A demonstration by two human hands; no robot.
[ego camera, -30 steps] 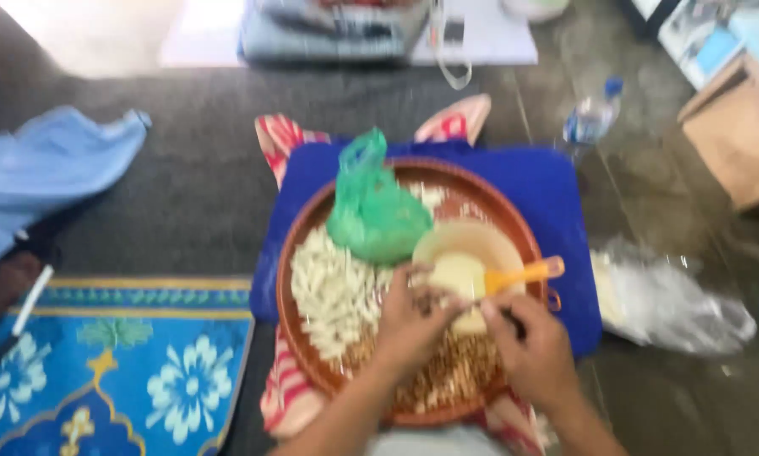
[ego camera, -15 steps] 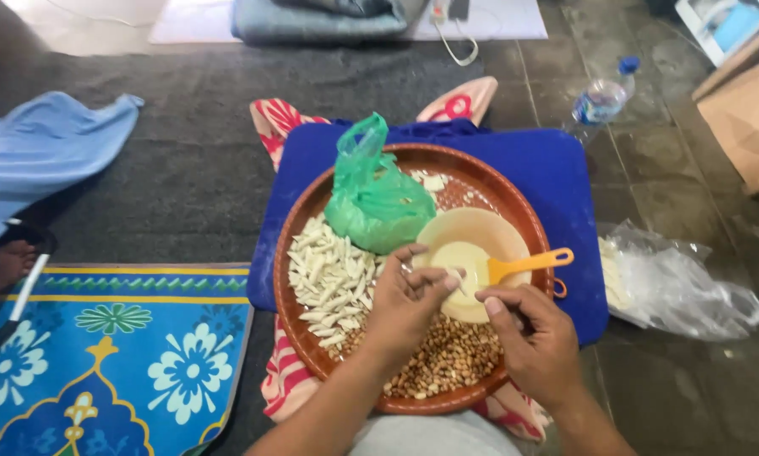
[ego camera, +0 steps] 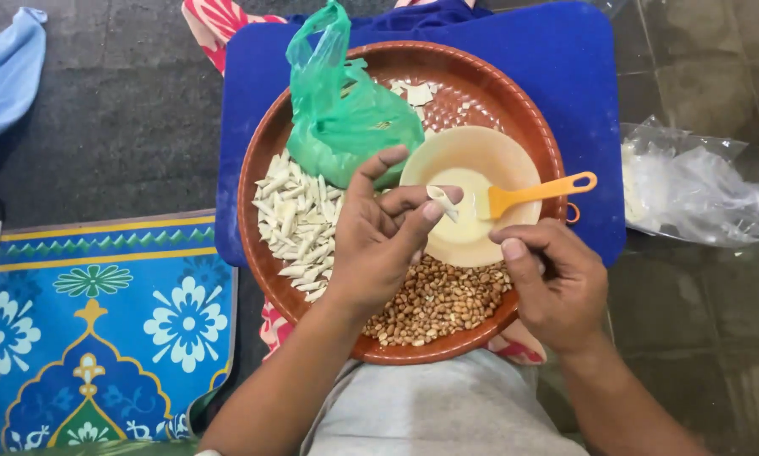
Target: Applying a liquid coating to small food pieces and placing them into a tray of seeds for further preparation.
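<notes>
Pinching a pale wrapper piece (ego camera: 441, 199), left hand (ego camera: 383, 236) hovers over bowl (ego camera: 472, 160); right hand (ego camera: 557, 283) curled empty.

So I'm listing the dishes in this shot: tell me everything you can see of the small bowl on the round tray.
The small bowl is round, pale beige and looks like plastic. It sits upright on the right half of the brown tray, beside the green bag and above the peanuts. It holds a creamy yellowish paste. An orange brush rests across its right rim. The left hand hovers over its left edge.
</notes>
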